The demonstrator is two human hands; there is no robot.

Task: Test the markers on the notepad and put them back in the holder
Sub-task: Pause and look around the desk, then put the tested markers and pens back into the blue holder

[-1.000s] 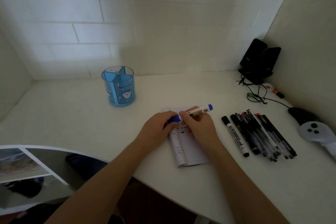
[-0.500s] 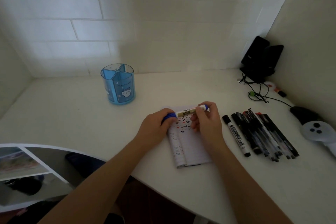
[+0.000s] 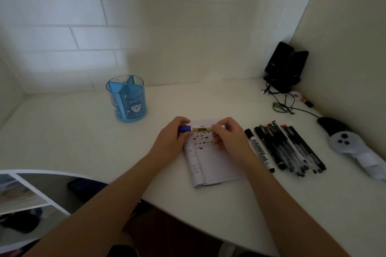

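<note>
Blue-capped marker (image 3: 201,128) is lying level between both hands over the top edge of the notepad (image 3: 211,158): the left hand (image 3: 173,141) is closing its grip around the blue cap end, the right hand (image 3: 228,140) is pinching the other end with fingertips. The notepad is lying open on the white tabletop (image 3: 73,137), showing small coloured test ticks. The blue holder (image 3: 127,98) is standing well off to the left, and a row of pens (image 3: 286,148) is lying just right of the right hand.
</note>
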